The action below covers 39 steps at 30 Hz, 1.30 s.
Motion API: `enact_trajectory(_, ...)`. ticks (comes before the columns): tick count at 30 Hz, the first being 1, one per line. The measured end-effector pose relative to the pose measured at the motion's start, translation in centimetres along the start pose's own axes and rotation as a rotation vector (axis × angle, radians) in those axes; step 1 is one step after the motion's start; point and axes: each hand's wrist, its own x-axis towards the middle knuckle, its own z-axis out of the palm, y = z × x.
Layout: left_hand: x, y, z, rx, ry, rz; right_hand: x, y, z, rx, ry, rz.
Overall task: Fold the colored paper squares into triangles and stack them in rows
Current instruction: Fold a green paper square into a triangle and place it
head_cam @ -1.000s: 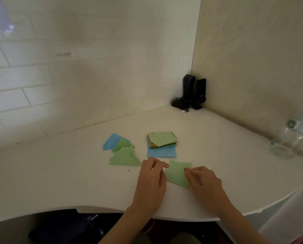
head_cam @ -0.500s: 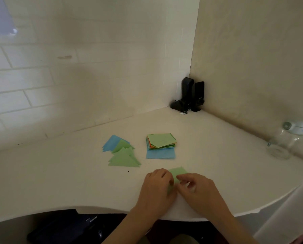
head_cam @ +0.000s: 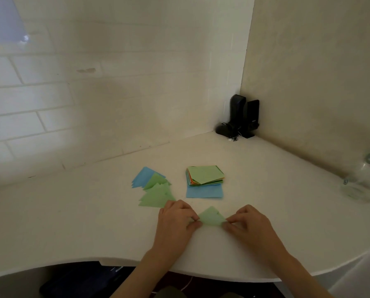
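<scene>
Since half a second ago my hands have drawn apart, and the green paper that was bunched under my fingers then now lies as a folded green triangle [head_cam: 211,216] flat on the white surface [head_cam: 76,224], its point aimed away from me. My left hand [head_cam: 175,222] pinches the triangle's left corner with curled fingertips, and my right hand [head_cam: 247,223] pinches its right corner the same way, so the two hands sit at opposite ends of the long edge with the paper stretched between them. Just beyond my left hand lie the finished pieces: a row of green triangles [head_cam: 156,193] overlapping one another, the nearest one close to my knuckles, and behind them a few blue triangles [head_cam: 144,177] tucked partly under the green. To the right of those, a little apart, sits the stack of unfolded squares [head_cam: 204,176] with a green sheet on top, turned askew, and orange and blue edges showing below; a blue square [head_cam: 204,191] sticks out from under the stack on my side. Far back in the corner where the tiled wall [head_cam: 93,104] meets the side panel stand two black speakers [head_cam: 243,118] with a cable at their base. A clear glass jar [head_cam: 364,181] stands at the far right edge of the surface, blurred
</scene>
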Motion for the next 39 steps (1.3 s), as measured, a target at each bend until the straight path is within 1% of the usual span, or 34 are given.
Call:
enact_trajectory(2, 0.0, 0.3, 0.2, -0.006, -0.009, -0.059, 0.0, 0.0, 0.1, 0.034, 0.019, 0.018)
enact_trajectory(4, 0.1, 0.5, 0.7, 0.043, -0.010, -0.100, 0.1, -0.1, 0.2, 0.004, 0.013, 0.047)
enact_trajectory(7, 0.2, 0.9, 1.6, 0.115, 0.034, -0.078, 0.6, -0.5, 0.5, -0.063, 0.015, 0.108)
enact_trajectory(10, 0.5, 1.4, 2.2, 0.209, 0.094, -0.072, 0.9, -0.8, 1.3, -0.132, 0.072, 0.148)
enact_trajectory(12, 0.6, 1.6, 2.3, 0.248, 0.103, -0.084, 0.8, -1.0, 1.7, -0.188, 0.116, 0.146)
enact_trajectory(14, 0.8, 1.5, 2.4, 0.237, 0.092, -0.102, 0.7, -1.1, 1.9, -0.222, 0.143, 0.136)
enact_trajectory(17, 0.9, 0.9, 2.2, 0.165, 0.052, -0.139, 0.7, -0.9, 2.0, -0.239, 0.136, 0.131)
enact_trajectory(22, 1.1, -0.2, 1.4, -0.026, 0.044, -0.114, 0.7, -0.4, 1.7, -0.112, 0.152, 0.106)
enact_trajectory(28, 1.3, -0.8, 0.7, -0.171, -0.038, -0.146, 0.9, 0.5, 0.7, 0.045, 0.063, 0.080)
enact_trajectory(31, 1.4, -0.6, 0.3, -0.184, -0.072, -0.154, 0.9, 1.1, 0.1, 0.123, 0.016, 0.059)
enact_trajectory(34, 1.3, -0.4, 0.1, -0.190, -0.063, -0.130, 0.8, 1.4, -0.1, 0.151, 0.014, 0.050)
enact_trajectory(39, 0.2, 1.2, 0.9, -0.030, -0.022, -0.035, 0.3, 1.1, 0.2, 0.143, 0.052, 0.050)
